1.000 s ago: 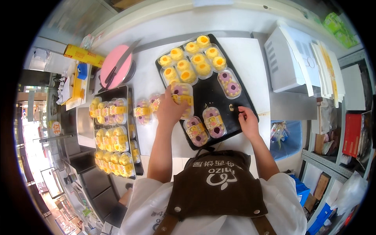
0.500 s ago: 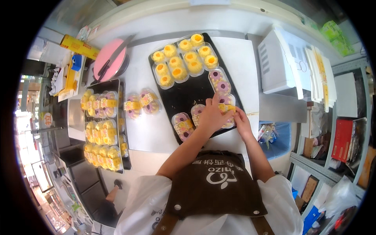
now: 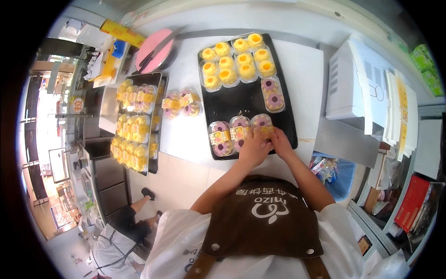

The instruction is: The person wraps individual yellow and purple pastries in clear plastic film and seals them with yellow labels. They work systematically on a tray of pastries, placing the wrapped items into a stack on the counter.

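At the centre of the frame, a clear plastic box of purple cakes (image 3: 261, 124) is being pressed between both hands on the near edge of a black tray (image 3: 241, 100). The left hand (image 3: 253, 148) is being laid over the box's near left side with fingers curled together on it; the right hand (image 3: 280, 142) is being held against its right side, fingers closed on the box edge. Just left of this box, two similar boxes with yellow labels (image 3: 230, 135) are being kept in a row on the same tray. In the upper part of the tray, boxes of yellow cakes (image 3: 234, 63) are being displayed, with one more purple box (image 3: 272, 93) at the tray's right. On the white counter (image 3: 186, 135), left of the tray, two labelled boxes (image 3: 181, 103) are being kept apart. At the left of the frame, a second tray of yellow cake boxes (image 3: 134, 123) is being shown; a pink round board (image 3: 155, 49) lies at the upper left, a white appliance (image 3: 360, 83) at the right.
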A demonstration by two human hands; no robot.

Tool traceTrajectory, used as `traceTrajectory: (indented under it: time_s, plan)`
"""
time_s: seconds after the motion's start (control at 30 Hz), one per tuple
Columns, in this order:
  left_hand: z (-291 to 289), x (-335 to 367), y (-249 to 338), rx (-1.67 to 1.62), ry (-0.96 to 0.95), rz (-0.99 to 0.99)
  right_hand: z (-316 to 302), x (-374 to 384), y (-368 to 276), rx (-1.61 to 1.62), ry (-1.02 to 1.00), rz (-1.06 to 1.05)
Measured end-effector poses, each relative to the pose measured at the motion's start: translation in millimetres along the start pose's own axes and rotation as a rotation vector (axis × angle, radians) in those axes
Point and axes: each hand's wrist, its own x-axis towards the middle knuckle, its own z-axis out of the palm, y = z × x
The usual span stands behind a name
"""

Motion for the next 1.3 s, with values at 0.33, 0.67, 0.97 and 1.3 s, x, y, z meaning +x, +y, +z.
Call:
traceTrajectory:
  time_s: [0.33,0.67,0.97,1.3]
  plan:
    - [16,-14,-11,-0.138,0.004,0.011,1,-35,-82,-0.121,0.108,-0.082]
    - [12,-12,-26,-0.416,-0.023,0.066,-1,-30,-53,0.006,0.106,0.012]
    - [-5,-44,-32,-0.462,-0.059,0.156,-31,-41,-97,-0.101,0.187,-0.138]
    - [-36,-67,3,-0.198,-0.146,0.268,-244,-89,-217,-1.055,1.080,-0.162]
